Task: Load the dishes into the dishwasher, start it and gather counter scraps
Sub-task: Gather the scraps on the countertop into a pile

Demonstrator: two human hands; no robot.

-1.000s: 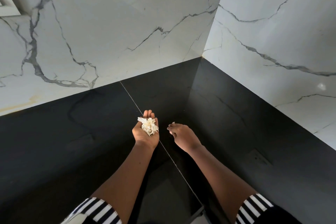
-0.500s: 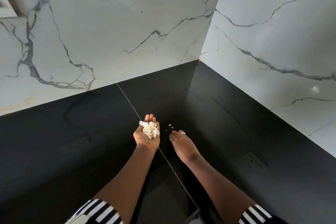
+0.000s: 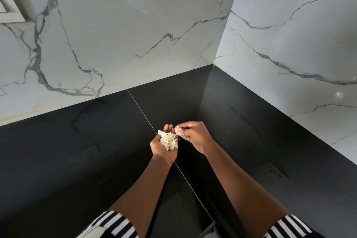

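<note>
A small heap of pale, papery scraps [image 3: 168, 141] lies in my left hand [image 3: 163, 149], which is turned palm up and cupped loosely, fingers relaxed rather than closed, directly over the thin seam [image 3: 142, 111] that runs across the black counter [image 3: 77, 150]. Just right of the seam, my right hand [image 3: 195, 137] pinches one more flake [image 3: 176, 131] between thumb and fingertips, almost touching the left fingertips. I judge the scraps to be very light, dry and brittle: they would crush under pressure and scatter on a draught or a tilt, so they want a level, cradling palm, and single flakes want a fingertip pinch. A few tiny specks seem to lie on the counter just right of the seam, beneath my right hand. Beyond the seam's far end, two marble walls [image 3: 125, 35] meet in a corner [image 3: 212, 65], closing off the back and right. Left of the seam and toward me, the glossy counter gives wide room.
</note>
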